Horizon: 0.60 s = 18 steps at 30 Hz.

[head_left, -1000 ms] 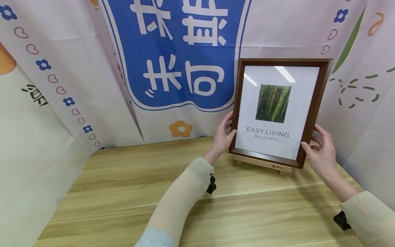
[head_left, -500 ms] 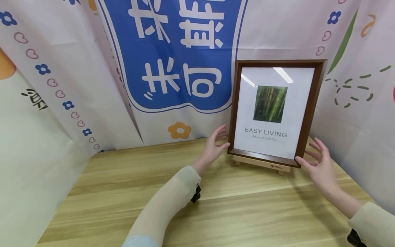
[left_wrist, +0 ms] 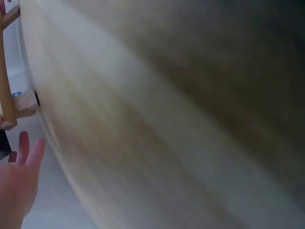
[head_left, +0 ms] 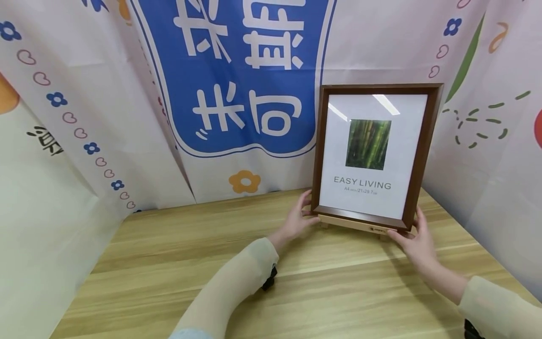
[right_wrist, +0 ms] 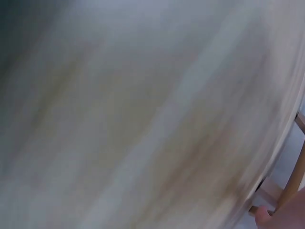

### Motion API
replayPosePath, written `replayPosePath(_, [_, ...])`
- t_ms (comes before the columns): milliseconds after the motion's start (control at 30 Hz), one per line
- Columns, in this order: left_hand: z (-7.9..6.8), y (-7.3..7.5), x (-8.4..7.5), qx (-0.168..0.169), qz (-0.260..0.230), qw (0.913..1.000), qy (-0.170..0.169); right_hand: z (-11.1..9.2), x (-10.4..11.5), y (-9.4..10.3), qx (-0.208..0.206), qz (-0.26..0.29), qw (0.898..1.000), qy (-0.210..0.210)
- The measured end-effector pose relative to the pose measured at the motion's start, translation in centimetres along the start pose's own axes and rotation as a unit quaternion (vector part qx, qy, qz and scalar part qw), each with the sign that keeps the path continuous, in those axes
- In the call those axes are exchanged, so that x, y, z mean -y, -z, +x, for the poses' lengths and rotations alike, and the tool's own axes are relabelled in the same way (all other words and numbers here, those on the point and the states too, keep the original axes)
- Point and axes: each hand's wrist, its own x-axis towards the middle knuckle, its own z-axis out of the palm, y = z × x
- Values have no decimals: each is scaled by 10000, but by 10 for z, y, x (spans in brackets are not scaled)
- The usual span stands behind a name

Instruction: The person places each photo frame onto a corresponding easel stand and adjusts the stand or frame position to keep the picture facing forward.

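A dark brown picture frame with a bamboo picture and "EASY LIVING" on its sheet leans upright on a small wooden easel. My left hand is at the easel's left end, its thumb at the front ledge. In the left wrist view the left hand's fingers are extended past the ledge's end. My right hand pinches the right end of the easel's ledge, thumb in front and fingers behind. Only a bit of the right hand shows in the right wrist view, against the wood.
The frame and easel stand toward the back right of the wood-grain table. A printed cloth with a blue panel hangs close behind, and another white cloth hangs beside the table's right edge.
Both hands have left the picture frame's sides, drawn apart, then moved down and inward to the easel's ledge. The frame stays on the easel.
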Motion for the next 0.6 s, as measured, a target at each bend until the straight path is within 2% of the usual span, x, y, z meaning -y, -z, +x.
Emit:
replayPosePath(100, [-1, -4, -1, -15, -147, 9998, 138, -1, -1, -3, -107, 124, 9999, -2])
replayPosePath(300, [-2, -8, -4, -68, -265, 9994, 214, 0, -2, -7, -345, 41, 9994, -4])
replayPosePath(600, [-4, -9, -6, -17, -479, 9981, 393, 0, -1, -9, -416, 153, 9990, 28])
